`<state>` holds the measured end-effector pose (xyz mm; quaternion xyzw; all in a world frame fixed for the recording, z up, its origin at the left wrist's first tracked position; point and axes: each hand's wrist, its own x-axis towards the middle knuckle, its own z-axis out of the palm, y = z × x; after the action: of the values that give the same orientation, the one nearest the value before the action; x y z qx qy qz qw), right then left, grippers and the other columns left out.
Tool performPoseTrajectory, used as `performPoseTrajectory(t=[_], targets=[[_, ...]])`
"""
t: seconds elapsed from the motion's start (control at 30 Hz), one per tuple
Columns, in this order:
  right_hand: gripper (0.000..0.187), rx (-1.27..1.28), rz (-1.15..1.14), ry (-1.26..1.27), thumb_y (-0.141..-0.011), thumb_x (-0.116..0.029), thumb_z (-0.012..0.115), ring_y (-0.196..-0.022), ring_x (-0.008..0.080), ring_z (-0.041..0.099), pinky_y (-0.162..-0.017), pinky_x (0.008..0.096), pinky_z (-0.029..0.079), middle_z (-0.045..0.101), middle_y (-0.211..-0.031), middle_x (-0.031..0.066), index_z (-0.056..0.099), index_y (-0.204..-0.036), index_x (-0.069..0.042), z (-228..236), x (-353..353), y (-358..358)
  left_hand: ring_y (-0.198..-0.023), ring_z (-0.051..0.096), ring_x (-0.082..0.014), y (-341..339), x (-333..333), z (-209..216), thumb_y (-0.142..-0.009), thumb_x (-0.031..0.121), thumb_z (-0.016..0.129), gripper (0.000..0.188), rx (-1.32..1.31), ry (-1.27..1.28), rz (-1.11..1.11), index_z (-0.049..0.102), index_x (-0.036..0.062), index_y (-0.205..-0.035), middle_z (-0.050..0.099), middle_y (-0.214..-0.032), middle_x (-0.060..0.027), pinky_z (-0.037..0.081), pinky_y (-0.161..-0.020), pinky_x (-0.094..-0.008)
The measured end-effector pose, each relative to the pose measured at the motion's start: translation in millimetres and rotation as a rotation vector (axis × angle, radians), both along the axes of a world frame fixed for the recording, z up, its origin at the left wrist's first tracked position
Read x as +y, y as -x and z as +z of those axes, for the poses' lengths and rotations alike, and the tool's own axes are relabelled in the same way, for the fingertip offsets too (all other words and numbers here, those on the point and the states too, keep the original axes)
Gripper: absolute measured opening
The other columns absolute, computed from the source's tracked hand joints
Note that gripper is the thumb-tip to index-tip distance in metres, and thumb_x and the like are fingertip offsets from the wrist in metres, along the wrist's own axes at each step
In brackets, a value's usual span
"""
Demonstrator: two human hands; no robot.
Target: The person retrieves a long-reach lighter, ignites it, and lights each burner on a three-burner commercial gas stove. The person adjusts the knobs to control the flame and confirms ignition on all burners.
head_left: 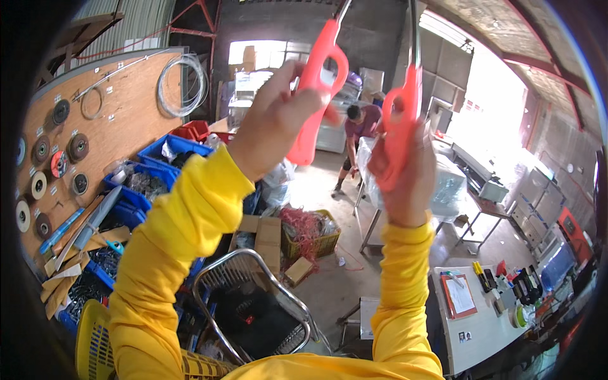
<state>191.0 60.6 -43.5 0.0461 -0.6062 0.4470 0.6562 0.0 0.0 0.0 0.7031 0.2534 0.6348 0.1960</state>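
At your far left, round discs (pixel 78 146) hang on a wooden board (pixel 130 101), with blue bins (pixel 150 152) near it. Raised before you, your left hand (pixel 269 123) has its fingers (pixel 287 75) closed around a red handle (pixel 311 82), and your right hand (pixel 408 187) grips a second red handle (pixel 399 149), apart from the first. Farther right, a desk (pixel 486 335) carries a clipboard (pixel 459 296).

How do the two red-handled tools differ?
Rod: the left tool's metal rod slants up rightward; the right tool's stands nearly upright, with more showing.
Loop: on the left tool's right side, on the right tool's left side.
Height: the left tool's handle sits higher in the picture than the right tool's.
Shared: red looped handle, metal rod, hand-held.
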Motion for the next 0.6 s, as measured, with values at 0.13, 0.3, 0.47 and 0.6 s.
performPoseTrajectory(t=[0.13,0.3,0.47,0.6], targets=[[0.023,-0.092,-0.471,0.043,-0.102,-0.025,0.055,-0.057,0.0017,0.045,-0.050,0.0192,0.035,0.050,-0.071,-0.0045,0.060,-0.094,-0.004,-48,12,16,-0.064,0.055,-0.0109,-13,20,-30,-0.093,0.018,0.059,0.030,-0.168,0.117,-0.097,0.048,0.0079,-0.119,0.054,-0.081,-0.0034,0.047,-0.054,-0.0252],[0.022,-0.057,-0.398,0.112,-0.102,-0.022,0.054,-0.056,0.0013,0.043,-0.048,0.0188,0.033,0.053,-0.078,-0.0022,0.059,-0.103,-0.001,-78,28,21,-0.051,0.049,-0.0079,-1,31,-56,-0.095,0.018,0.061,0.022,-0.338,0.293,-0.152,0.049,0.0133,-0.114,0.051,-0.075,-0.0003,0.042,-0.043,-0.0242],[0.024,-0.078,-0.379,0.116,-0.102,-0.021,0.054,-0.056,-0.0002,0.041,-0.047,0.0177,0.031,0.055,-0.083,-0.0014,0.058,-0.114,0.000,-83,36,33,-0.039,0.038,-0.0033,23,35,-70,-0.093,0.029,0.069,0.026,-0.321,0.337,-0.057,0.051,0.0116,-0.099,0.045,-0.061,0.0048,0.034,-0.035,-0.0211],[0.023,-0.093,-0.359,0.116,-0.101,-0.022,0.055,-0.056,0.0004,0.041,-0.047,0.0187,0.031,0.054,-0.081,-0.0022,0.060,-0.110,-0.001,-83,39,51,-0.041,0.040,-0.0026,43,33,-73,-0.092,0.030,0.071,0.028,-0.315,0.315,0.062,0.054,0.0110,-0.103,0.047,-0.061,0.0053,0.033,-0.037,-0.0197]])
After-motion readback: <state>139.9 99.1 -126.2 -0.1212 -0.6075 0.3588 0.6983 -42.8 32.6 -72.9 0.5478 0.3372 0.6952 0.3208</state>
